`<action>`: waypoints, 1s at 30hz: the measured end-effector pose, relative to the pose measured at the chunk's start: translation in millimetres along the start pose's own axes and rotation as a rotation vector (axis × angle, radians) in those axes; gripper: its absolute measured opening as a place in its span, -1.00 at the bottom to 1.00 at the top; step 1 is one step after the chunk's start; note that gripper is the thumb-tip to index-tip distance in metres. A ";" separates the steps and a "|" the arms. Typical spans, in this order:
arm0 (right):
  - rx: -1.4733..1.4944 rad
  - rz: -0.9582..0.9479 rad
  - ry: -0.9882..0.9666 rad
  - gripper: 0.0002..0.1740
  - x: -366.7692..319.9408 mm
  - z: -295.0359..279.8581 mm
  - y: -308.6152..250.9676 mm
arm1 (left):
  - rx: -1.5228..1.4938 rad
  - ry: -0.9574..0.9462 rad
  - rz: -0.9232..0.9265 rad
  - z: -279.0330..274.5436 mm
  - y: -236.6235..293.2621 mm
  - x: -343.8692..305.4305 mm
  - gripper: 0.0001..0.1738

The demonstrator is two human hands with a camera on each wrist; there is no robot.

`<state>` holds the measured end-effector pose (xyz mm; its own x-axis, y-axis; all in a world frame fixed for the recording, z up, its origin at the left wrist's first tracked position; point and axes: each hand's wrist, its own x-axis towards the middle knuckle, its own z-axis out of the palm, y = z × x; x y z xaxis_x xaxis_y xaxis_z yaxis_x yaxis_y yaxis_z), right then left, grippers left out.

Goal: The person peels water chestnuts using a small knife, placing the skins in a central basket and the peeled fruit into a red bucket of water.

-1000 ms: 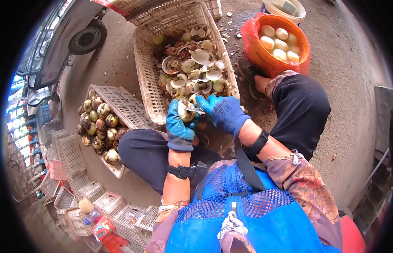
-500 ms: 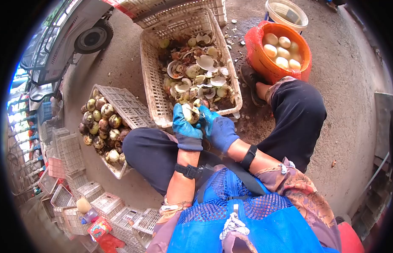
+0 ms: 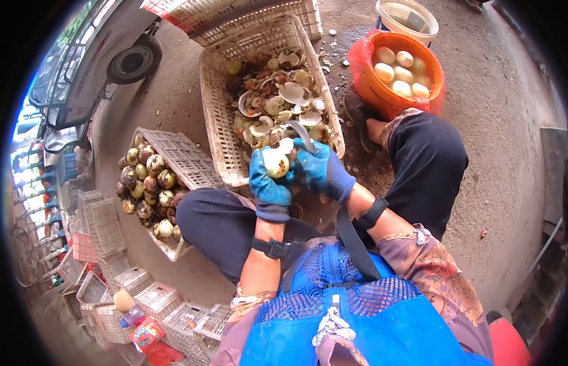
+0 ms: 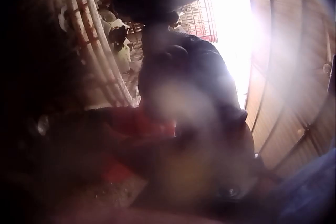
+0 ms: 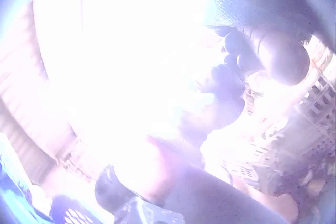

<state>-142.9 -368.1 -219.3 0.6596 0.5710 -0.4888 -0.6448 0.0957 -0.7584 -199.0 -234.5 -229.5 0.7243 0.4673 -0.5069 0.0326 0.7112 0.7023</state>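
Note:
In the head view, my left hand (image 3: 269,188), in a blue glove, holds a round, pale vegetable (image 3: 276,163) with brown patches of skin left on it. My right hand (image 3: 323,171), gloved too, grips a knife (image 3: 302,134) just right of the vegetable. Its curved grey blade points up and away over the near end of a plastic crate (image 3: 212,116) filled with peelings (image 3: 291,93). A white piece (image 3: 286,145) shows at the top of the vegetable. The left wrist view is dark and blurred, the right one washed out by glare.
A tipped crate (image 3: 180,155) of unpeeled brown-green vegetables (image 3: 140,177) lies at the left. An orange tub (image 3: 381,91) of peeled ones stands at upper right, beside a white bucket (image 3: 430,33). Stacked crates (image 3: 156,299) fill the lower left. A vehicle wheel (image 3: 134,60) shows at upper left.
The knife blade lay across the vegetable a second ago; now it is off to the right, pointing up and away. More pale flesh shows on the vegetable, still in the left hand.

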 end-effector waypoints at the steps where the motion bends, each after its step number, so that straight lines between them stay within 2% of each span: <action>1: 0.125 -0.056 0.017 -0.71 1.1 1.1 -0.8 | -0.036 -0.067 -0.010 1.9 4.6 -1.2 -0.64; 2: 0.121 -0.122 -0.001 -0.72 3.4 2.7 -1.0 | -0.071 -0.133 -0.021 2.2 6.6 -2.9 -0.64; 4: 0.119 -0.251 -0.030 -0.72 4.5 7.8 -8.5 | 0.043 -0.206 0.110 -1.6 1.9 -6.1 -0.60; 5: 0.107 -0.048 -0.043 -0.75 1.7 4.4 -14.7 | -0.001 -0.206 0.067 -4.5 1.2 -2.8 -0.58; 7: 0.091 -0.070 0.019 -0.75 6.9 4.7 -8.6 | -0.076 -0.260 -0.008 -6.4 4.9 -4.5 -0.56; 9: 0.051 -0.147 0.102 -0.81 10.6 7.8 -6.1 | -0.035 -0.276 0.002 0.3 8.4 -9.2 -0.56; 10: 0.024 -0.158 0.080 -0.82 10.3 7.8 -7.8 | -0.015 -0.283 0.009 3.4 10.9 -11.6 -0.56; 12: -0.030 -0.177 0.038 -0.83 10.2 6.6 -10.5 | 0.140 -0.304 0.042 -6.9 6.2 -4.6 -0.57; 15: -0.202 -0.213 0.170 -0.85 16.9 4.3 -2.2 | 0.247 -0.297 0.002 -24.3 2.8 2.8 -0.52; 18: 0.070 -0.271 0.281 -0.86 33.2 -2.5 10.7 | -0.004 -0.329 -0.155 -34.0 3.3 7.4 -0.51; 19: 0.078 -0.343 0.319 -0.86 34.5 -4.7 11.3 | -0.113 -0.355 -0.152 -32.8 5.7 2.7 -0.52; 22: -0.002 -0.263 0.421 -0.86 32.0 -15.7 5.0 | -0.211 -0.414 -0.064 -24.2 8.9 0.0 -0.53; 23: 0.013 -0.280 0.418 -0.84 29.3 -16.2 3.9 | -0.335 -0.425 -0.088 -23.5 10.6 -0.2 -0.53; 26: -0.048 -0.054 0.260 -0.80 10.8 -9.8 -7.9 | -0.234 -0.355 0.095 -13.7 11.1 -2.8 -0.46; 27: 0.035 -0.015 0.194 -0.79 0.2 0.1 -15.9 | -0.239 -0.383 0.136 -12.1 12.2 -3.0 -0.39; 29: -0.182 -0.333 -0.022 -0.78 0.2 2.0 -4.8 | -0.092 -0.388 0.251 -8.0 13.2 -3.9 -0.35; 30: -0.153 -0.372 -0.061 -0.77 1.0 4.9 -3.4 | -0.017 -0.389 0.304 -4.8 13.8 -5.7 -0.33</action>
<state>-142.0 -363.9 -215.1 0.8098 0.5682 -0.1464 -0.2990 0.1850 -0.9361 -206.0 -224.8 -219.3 0.9027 0.4270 -0.0535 -0.2296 0.5831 0.7793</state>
